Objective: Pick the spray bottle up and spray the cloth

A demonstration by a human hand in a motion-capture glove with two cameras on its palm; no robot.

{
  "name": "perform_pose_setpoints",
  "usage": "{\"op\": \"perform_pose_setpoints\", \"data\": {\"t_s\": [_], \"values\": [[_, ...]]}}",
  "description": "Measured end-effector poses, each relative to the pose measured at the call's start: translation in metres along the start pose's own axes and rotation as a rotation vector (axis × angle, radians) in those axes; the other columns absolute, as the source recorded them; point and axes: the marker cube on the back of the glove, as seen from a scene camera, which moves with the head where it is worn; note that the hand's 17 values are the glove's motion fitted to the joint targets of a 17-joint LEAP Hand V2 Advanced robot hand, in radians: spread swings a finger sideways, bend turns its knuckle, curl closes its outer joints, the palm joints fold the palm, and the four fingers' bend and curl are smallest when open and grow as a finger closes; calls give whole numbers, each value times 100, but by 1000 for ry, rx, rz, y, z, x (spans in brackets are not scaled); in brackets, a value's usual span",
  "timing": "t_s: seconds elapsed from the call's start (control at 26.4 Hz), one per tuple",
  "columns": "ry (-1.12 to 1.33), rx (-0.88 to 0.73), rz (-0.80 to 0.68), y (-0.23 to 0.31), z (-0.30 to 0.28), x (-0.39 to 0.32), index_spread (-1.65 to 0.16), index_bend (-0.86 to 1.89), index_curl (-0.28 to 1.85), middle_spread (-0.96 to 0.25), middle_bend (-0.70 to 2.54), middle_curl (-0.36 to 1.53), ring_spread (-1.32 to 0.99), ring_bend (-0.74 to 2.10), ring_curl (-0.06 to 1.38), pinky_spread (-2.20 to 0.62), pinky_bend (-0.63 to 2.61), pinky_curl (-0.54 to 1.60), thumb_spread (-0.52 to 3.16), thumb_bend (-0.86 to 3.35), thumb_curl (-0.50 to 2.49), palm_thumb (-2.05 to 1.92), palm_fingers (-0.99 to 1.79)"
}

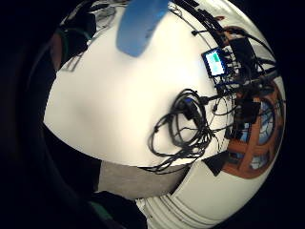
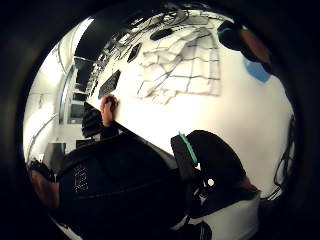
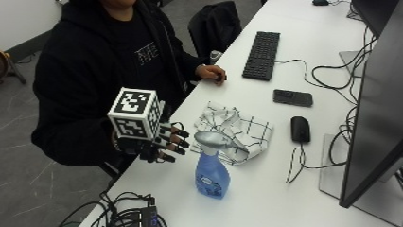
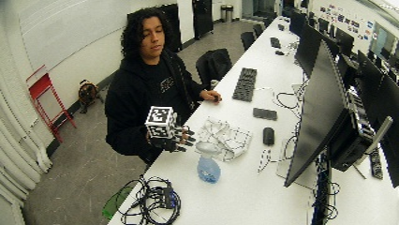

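Spray bottle (image 3: 211,174) upright on the tabletop (image 3: 302,189), not yet in your hand.

The bottle stands just beside the checked cloth (image 3: 236,133), its grey trigger head turned toward the cloth. It is blue, see-through plastic, and probably light and a little slick. The body is rigid, so take it round the narrow neck under the head, with a finger free for the trigger; a grab at the wide base could tip it. Your gloved right hand (image 3: 165,143) hovers near the bottle at the tabletop's near edge, fingers loosely curled and spread, holding nothing and touching nothing. Your bare left hand (image 3: 212,73) rests further along that edge, by the keyboard (image 3: 262,54). A phone (image 3: 293,98) and mouse (image 3: 300,128) lie beyond the cloth.
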Motion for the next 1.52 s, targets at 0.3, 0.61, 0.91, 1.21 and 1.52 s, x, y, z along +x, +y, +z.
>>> {"op": "perform_pose_setpoints", "data": {"t_s": [0.3,0.61,0.91,1.21,1.52], "values": [[-217,46,125,-18,-34,86,-37,11,20,-16,37,33,-21,52,30,5,33,26,112,10,23,51,89],[-512,77,142,-78,-29,114,-36,8,20,-17,38,36,-21,54,34,3,31,29,111,6,25,54,86],[-964,65,50,-101,-16,108,-36,15,22,-18,33,36,-21,53,35,1,28,30,107,4,29,62,93],[-1132,150,34,-119,-8,89,-35,15,26,-20,32,38,-23,49,35,0,20,30,100,4,35,74,102],[-1166,451,173,-128,-1,73,-32,9,26,-22,36,42,-24,57,40,-16,38,36,85,1,42,84,131]]}}
